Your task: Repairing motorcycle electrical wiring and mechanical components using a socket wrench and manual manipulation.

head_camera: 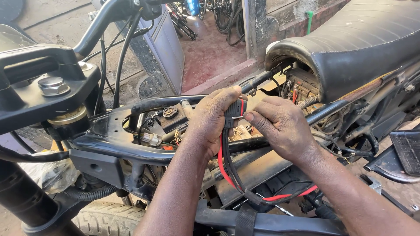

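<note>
Nearest the camera: my two forearms, reaching in from the lower edge over the stripped motorcycle frame [131,144]. The frame's black tubes run left to right beneath my hands, with the steering yoke [48,87] at the left and the black seat [350,39] raised at the upper right. A knobbly tyre [105,220] shows at the bottom left.

Left hand [212,120]: clenched around the upper end of a small black connector block [234,112], thumb over its top. Right hand [280,126]: fingers [253,117] pinching the same block from the right side. Both hands grasp it; neither is released.

Position of the connector block: held in the air just above the frame's upper tube, between the open electrical bay and the seat's front edge.

From the block hangs a paired red and black cable [232,175], looping down and away to the right, beneath my right wrist.

Handling judgement: the block looks light, rigid plastic, small enough to slip, so it is best held by its body as now. The cable looks soft and springy; pulling on it could strain the joint. The loose wiring [153,139] in the bay nearby appears delicate and should not be snagged.
</note>
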